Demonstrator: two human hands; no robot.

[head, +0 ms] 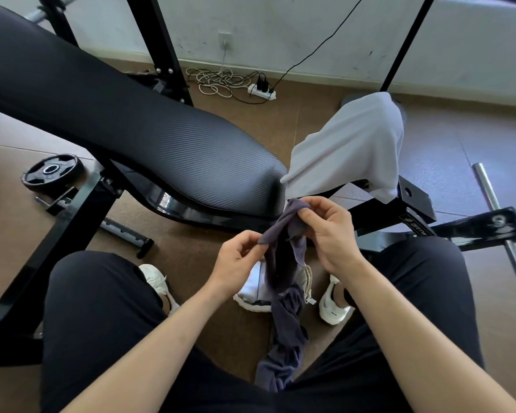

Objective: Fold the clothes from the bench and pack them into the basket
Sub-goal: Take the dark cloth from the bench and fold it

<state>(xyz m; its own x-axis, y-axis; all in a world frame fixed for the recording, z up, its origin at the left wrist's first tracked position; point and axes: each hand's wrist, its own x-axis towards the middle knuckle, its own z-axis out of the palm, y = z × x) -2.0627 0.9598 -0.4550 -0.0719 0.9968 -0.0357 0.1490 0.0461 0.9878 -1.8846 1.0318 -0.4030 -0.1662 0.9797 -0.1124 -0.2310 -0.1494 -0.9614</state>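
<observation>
- Head view: a thin, dark purple-grey cloth garment [280, 231] hangs down between the person's knees, its top end stretched between both hands.
- The left hand [236, 260] pinches its lower edge, and the right hand [328, 231] pinches the top corner.
- A pale grey garment [349, 144] drapes over the end of the black padded bench [161, 144], just beyond the hands.
- A white woven basket [248, 305] sits on the floor below them.

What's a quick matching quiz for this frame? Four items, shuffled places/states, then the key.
1. dark garment
2. pale grey garment
3. weight plate
4. power strip

A. has plugs in it
B. pinched by the left hand and right hand
C. draped over the bench end
D. on the floor beside the bench leg

Pairs: 1-B, 2-C, 3-D, 4-A.
</observation>
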